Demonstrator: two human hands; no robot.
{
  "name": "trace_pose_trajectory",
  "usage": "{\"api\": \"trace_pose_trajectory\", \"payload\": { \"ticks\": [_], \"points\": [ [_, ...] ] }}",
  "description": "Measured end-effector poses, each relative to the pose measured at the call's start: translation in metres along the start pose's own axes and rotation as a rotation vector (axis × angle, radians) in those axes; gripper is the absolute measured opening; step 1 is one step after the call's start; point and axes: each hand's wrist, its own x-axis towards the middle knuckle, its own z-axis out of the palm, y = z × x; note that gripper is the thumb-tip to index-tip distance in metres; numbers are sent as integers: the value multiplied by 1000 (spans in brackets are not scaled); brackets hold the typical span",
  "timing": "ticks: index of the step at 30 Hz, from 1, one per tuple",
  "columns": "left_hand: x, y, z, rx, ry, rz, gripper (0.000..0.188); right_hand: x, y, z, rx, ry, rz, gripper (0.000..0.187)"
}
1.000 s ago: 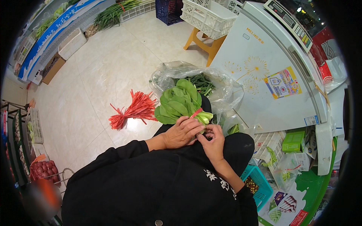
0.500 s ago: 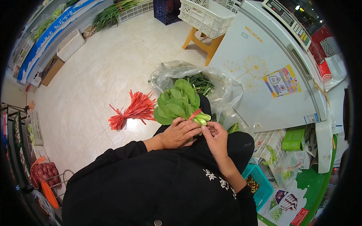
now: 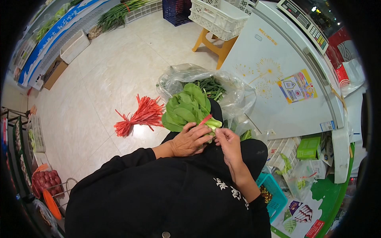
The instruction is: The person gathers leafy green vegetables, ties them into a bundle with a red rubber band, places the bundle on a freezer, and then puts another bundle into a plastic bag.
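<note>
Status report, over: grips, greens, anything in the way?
Left grip holding leafy-green bunch; right grip at its stem ends, pinch unclear. Red tie across the stems. Red strips lie left, apart from both grips; no obstruction seen.

Polished and glossy, the floor tiles [image 3: 107, 71] throw the light back at me; the clear bag [image 3: 240, 95] is thin, crinkled, shiny plastic. The refrigerator door [image 3: 252, 59] looks smooth. Stool [image 3: 214, 48], white crate [image 3: 216, 22] and turquoise basket [image 3: 280, 200] are all moulded plastic. The black top [image 3: 139, 190] is matt cloth with a shiny, metal-looking snap [image 3: 166, 235]; the leafy greens [image 3: 184, 109] have smooth leaves.
</note>
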Motion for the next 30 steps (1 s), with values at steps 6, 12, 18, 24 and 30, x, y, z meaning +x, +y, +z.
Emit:
{"api": "trace_pose_trajectory", "payload": {
  "ticks": [6, 12, 18, 24, 30],
  "points": [
    [-1, 1, 1, 18, 90, 16, 77, 1, 1, -3, -239, -64, -210, 17],
    [4, 5, -9, 52, -37, -2, 80, 9, 4, -21, -153, -212, -30, 17],
    [4, 6, -9, 101, -81, -2, 77, 11, -17, -5, -55, -58, -42, 21],
    [5, 7, -8, 112, -73, -6, 76, 25, 3, -10, -4, -123, -136, 24],
    [2, 5, -9, 111, -42, 15, 74, 22, 26, -7, -81, -17, -382, 21]
  ]
}}
